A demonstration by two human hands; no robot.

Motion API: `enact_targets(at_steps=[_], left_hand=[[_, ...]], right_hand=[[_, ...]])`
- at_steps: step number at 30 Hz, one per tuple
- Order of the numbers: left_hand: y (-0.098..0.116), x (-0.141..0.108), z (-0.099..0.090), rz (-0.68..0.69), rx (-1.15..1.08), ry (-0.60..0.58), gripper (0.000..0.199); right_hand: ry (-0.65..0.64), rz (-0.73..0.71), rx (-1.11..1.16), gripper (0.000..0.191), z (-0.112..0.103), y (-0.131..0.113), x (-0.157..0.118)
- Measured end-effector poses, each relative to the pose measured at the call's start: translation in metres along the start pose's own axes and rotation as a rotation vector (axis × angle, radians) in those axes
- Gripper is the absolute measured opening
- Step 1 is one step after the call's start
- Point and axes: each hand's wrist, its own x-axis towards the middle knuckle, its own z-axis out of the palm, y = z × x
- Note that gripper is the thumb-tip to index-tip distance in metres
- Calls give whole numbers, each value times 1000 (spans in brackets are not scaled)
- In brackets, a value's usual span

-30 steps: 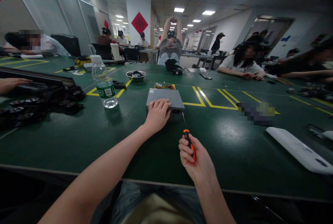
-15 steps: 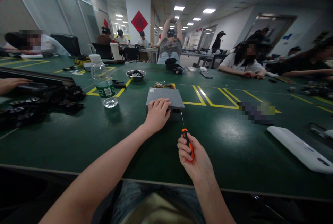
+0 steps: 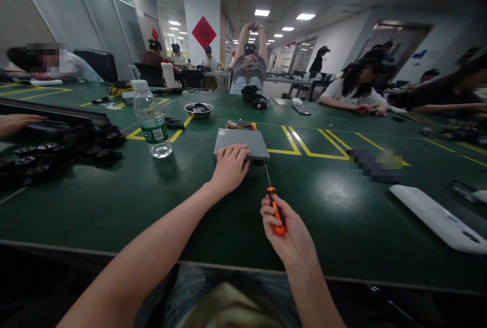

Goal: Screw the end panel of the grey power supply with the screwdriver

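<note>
A grey metal computer power supply (image 3: 245,138) lies on the green table, with a bundle of coloured wires (image 3: 240,126) at its far side. My left hand (image 3: 231,165) grips its near left part, fingers over the top and thumb at the front face. In my right hand (image 3: 283,221) is a screwdriver (image 3: 277,212) with an orange and black handle. Its thin shaft points up and forward, and the tip is at the lower right corner of the power supply's front face. Whether the tip sits in a screw is too small to tell.
A water bottle (image 3: 154,125) stands to the left, near a metal bowl (image 3: 198,110) of small parts. Dark parts (image 3: 76,153) are heaped at far left beside another person's hand (image 3: 17,124). A white device (image 3: 437,216) lies at right. Other people sit around the table.
The screwdriver's handle has turned in my right hand, showing more orange, and the hand has shifted slightly. My left hand and the power supply have stayed put.
</note>
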Motion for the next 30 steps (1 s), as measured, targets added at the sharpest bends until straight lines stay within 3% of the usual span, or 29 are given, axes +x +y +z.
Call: enact_targets(at_steps=[5, 11, 24, 30], left_hand=[[1, 0, -2, 0, -3, -11, 24], [1, 1, -1, -3, 4, -12, 25], [3, -4, -2, 66, 79, -29, 38], [13, -9, -8, 119, 113, -83, 48]], right_hand=[[-35, 91, -3, 21, 1, 0, -3], [-108, 92, 52, 21, 0, -2, -1], [-78, 123, 9, 25, -1, -5, 0], [-95, -55, -161, 13, -5, -1, 0]])
